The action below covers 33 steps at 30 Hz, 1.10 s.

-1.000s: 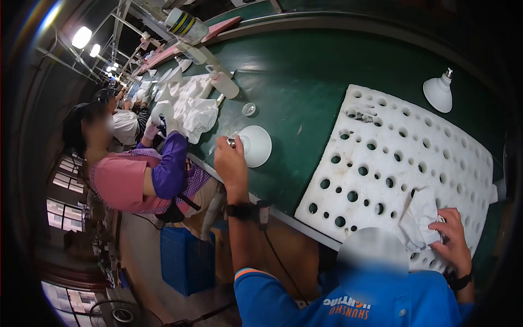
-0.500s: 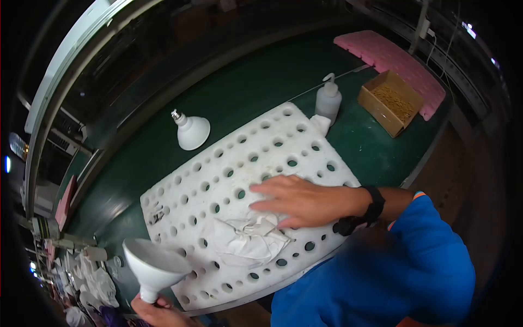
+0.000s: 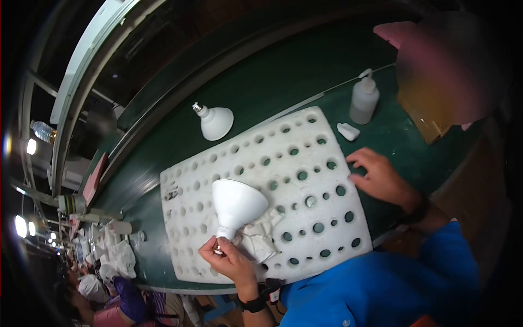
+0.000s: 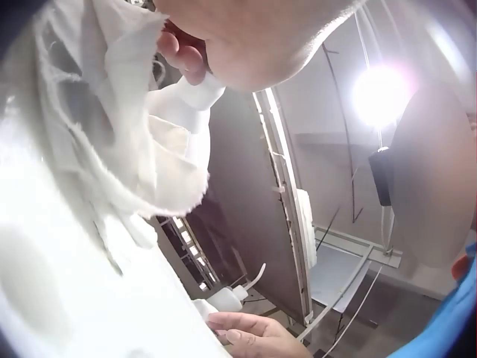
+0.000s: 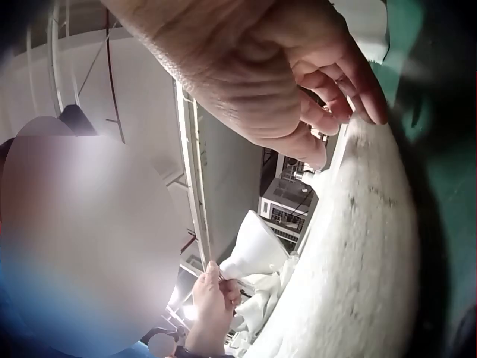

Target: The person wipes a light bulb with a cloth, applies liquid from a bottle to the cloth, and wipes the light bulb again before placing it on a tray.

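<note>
My left hand (image 3: 231, 259) grips a white cone-shaped lamp bulb (image 3: 237, 201) by its base end. The bulb's wide face points up and away, over a white foam board (image 3: 253, 144) with rows of round holes. A crumpled white cloth (image 3: 261, 240) lies on the board beside the bulb; in the left wrist view the cloth (image 4: 112, 142) partly covers the bulb's neck (image 4: 190, 104). At the board's right edge, my right hand (image 3: 381, 177) has loosely bent fingers and holds nothing, its fingertips (image 5: 376, 108) right at the foam's edge.
Another white bulb (image 3: 217, 122) stands on the green table (image 3: 305, 65) behind the board. To the right are a squeeze bottle (image 3: 364, 101), a small white piece (image 3: 347, 131) and a cardboard box (image 3: 427, 122). White cloths (image 3: 119, 256) and other people (image 3: 117, 305) are at the far left.
The left hand has brought the bulb in over the foam board. My right hand has left the cloth and moved to the board's right edge. The head view has swung round.
</note>
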Motion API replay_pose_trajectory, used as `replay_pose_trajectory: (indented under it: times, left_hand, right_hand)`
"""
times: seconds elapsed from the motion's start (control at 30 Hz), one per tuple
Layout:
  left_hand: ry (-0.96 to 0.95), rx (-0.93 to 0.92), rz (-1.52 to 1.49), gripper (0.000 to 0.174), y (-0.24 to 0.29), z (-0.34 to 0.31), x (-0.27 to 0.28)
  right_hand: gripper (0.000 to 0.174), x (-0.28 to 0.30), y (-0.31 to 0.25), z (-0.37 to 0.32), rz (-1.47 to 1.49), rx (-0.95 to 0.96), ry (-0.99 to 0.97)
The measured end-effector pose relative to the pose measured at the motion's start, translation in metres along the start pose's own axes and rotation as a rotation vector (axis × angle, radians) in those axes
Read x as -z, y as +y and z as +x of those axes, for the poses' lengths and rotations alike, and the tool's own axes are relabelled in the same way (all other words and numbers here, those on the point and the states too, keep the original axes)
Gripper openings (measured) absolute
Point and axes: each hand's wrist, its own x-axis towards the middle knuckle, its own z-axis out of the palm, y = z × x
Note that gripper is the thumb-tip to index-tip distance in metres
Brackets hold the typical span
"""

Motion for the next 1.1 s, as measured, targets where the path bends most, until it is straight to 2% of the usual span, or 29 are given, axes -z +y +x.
replay_pose_trajectory:
  times: [0.07,0.1,0.13,0.2,0.3,0.37,0.4,0.43,0.5,0.6,0.67,0.7,0.8,0.83,0.93,1.0,1.03,1.1]
  left_hand:
    - [-0.034,0.149,-0.136,0.022,0.004,0.000,0.008]
    - [-0.072,0.228,-0.213,0.023,0.003,0.000,0.013]
    - [-0.111,0.310,-0.295,0.024,0.003,0.000,0.017]
    - [-0.128,0.300,-0.385,0.024,0.005,0.001,0.017]
    - [-0.057,0.316,-0.464,0.023,0.015,0.005,0.002]
    - [0.010,0.309,-0.533,0.021,0.016,0.013,-0.002]
    - [-0.021,0.306,-0.481,0.023,0.015,0.018,-0.001]
    - [-0.049,0.305,-0.430,0.024,0.016,0.022,-0.004]
    - [-0.071,0.259,-0.242,0.025,-0.003,0.020,-0.008]
    - [-0.034,0.133,-0.241,0.023,-0.034,0.008,-0.010]
    - [-0.013,0.250,-0.376,0.023,-0.030,0.004,-0.007]
    - [0.022,0.291,-0.409,0.023,-0.032,0.001,-0.005]
    - [0.084,0.397,-0.435,0.024,-0.025,-0.009,-0.003]
    - [0.087,0.401,-0.412,0.024,-0.022,-0.014,-0.003]
    - [0.061,0.391,-0.381,0.021,-0.013,-0.032,0.002]
    - [0.038,0.362,-0.378,0.020,-0.008,-0.039,0.007]
    - [0.035,0.442,-0.449,0.019,-0.005,-0.033,0.011]
    - [0.067,0.327,-0.363,0.019,-0.006,-0.018,0.019]
  right_hand:
    - [0.032,0.009,0.019,0.016,-0.081,-0.044,0.254]
    - [0.035,0.012,0.036,0.022,-0.179,-0.048,0.322]
    - [0.038,0.016,0.042,0.028,-0.186,-0.132,0.279]
    - [0.043,0.015,0.029,0.033,-0.027,-0.116,0.182]
    - [0.044,0.011,0.041,0.042,-0.330,0.258,0.075]
    - [0.042,0.003,0.048,0.047,-0.328,0.217,0.034]
    - [0.041,-0.002,0.050,0.048,-0.329,0.196,0.013]
    - [0.032,-0.004,0.052,0.050,-0.340,0.239,0.045]
    - [0.027,-0.003,0.058,0.051,-0.329,0.282,0.078]
    - [0.020,0.001,0.042,0.055,-0.326,0.265,0.207]
    - [0.019,0.005,0.015,0.056,-0.288,0.202,0.336]
    - [0.018,0.004,0.006,0.060,-0.183,0.269,0.357]
    - [0.020,-0.017,-0.025,0.078,0.528,0.100,0.133]
    - [0.023,-0.025,-0.038,0.085,0.641,0.063,0.038]
    - [0.025,-0.054,-0.064,0.109,0.833,0.064,-0.095]
    - [0.027,-0.066,-0.082,0.113,0.823,0.115,-0.156]
    - [0.028,-0.071,-0.090,0.114,0.816,0.139,-0.185]
    - [0.028,-0.079,-0.104,0.114,0.805,0.185,-0.161]
